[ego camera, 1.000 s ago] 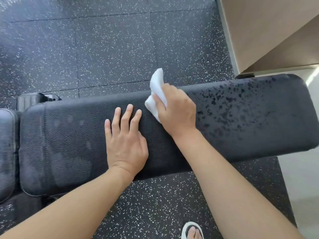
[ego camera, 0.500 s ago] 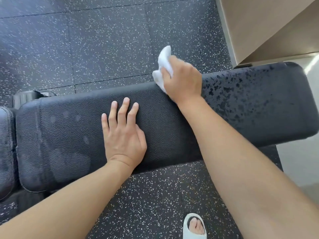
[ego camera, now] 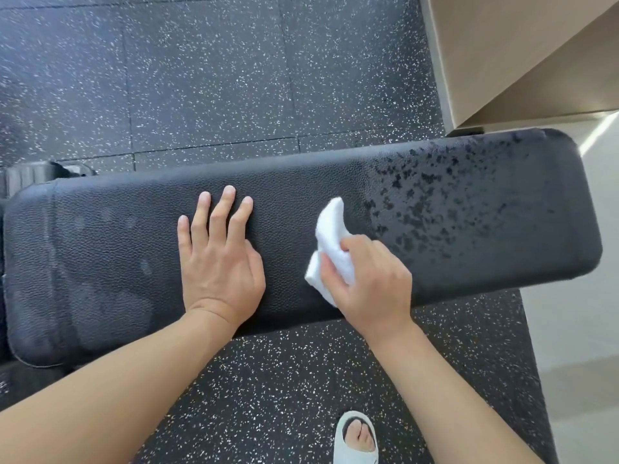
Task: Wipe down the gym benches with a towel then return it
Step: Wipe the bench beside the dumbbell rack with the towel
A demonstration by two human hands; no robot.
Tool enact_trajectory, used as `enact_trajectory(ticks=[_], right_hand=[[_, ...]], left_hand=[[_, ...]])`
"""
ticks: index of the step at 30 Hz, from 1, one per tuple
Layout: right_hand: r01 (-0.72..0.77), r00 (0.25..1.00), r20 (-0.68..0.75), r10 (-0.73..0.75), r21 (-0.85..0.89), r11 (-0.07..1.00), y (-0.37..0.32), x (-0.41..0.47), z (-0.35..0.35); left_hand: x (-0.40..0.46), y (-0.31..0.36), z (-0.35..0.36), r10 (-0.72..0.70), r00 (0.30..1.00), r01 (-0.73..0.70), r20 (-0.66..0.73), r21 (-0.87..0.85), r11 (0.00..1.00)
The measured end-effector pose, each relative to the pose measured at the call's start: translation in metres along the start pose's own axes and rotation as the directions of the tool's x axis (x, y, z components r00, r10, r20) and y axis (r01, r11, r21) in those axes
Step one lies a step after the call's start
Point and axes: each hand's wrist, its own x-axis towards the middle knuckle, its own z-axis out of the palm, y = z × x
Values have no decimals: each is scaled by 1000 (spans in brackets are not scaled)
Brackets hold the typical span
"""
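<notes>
A long black padded gym bench (ego camera: 469, 262) runs across the view, its right part speckled with dark wet droplets. My right hand (ego camera: 371, 286) grips a crumpled white towel (ego camera: 331, 239) and presses it on the pad near the front edge, just left of the droplets. My left hand (ego camera: 221, 259) lies flat on the pad's middle, palm down, fingers spread, holding nothing.
Black speckled rubber floor (ego camera: 234, 78) surrounds the bench. A beige wall corner (ego camera: 519, 55) rises at the top right, with pale flooring (ego camera: 576, 363) at the right. A second pad and bench frame (ego camera: 30, 175) sit at the far left. My foot in a pale slide (ego camera: 356, 440) stands below.
My right hand has drawn the towel from the pad's far edge back toward the near edge and slightly right. My left hand stays planted.
</notes>
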Motion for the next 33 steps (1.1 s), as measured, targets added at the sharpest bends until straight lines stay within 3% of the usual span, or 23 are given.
enact_trajectory(ticks=[4,7,15,19,23,27,33], right_hand=[[-19,999,-36,19,-20,1000,4,107,24],[42,999,26,-41,-48,998,-1,148,33],[144,989,19,-145,50,988,17,20,8],[190,982,-3,-190,9,982,19,24,12],[348,937,41,-347,-34,937,20,51,14],[206,977,58,-204,-32,978,-14,107,27],[216,972,92,-214,-12,976,-64,156,55]], left_hand=[[1,2,1,-3,999,3,-32,18,1000],[2,4,-1,-11,999,11,-39,-3,1000],[1,3,-4,-16,1000,15,-21,-18,1000],[0,2,-3,-13,1000,13,-20,-28,1000],[1,3,-6,-10,1000,9,-19,-47,999],[1,1,-6,-6,1000,5,-4,-55,998],[2,0,-2,-1,999,-2,-50,-56,998]])
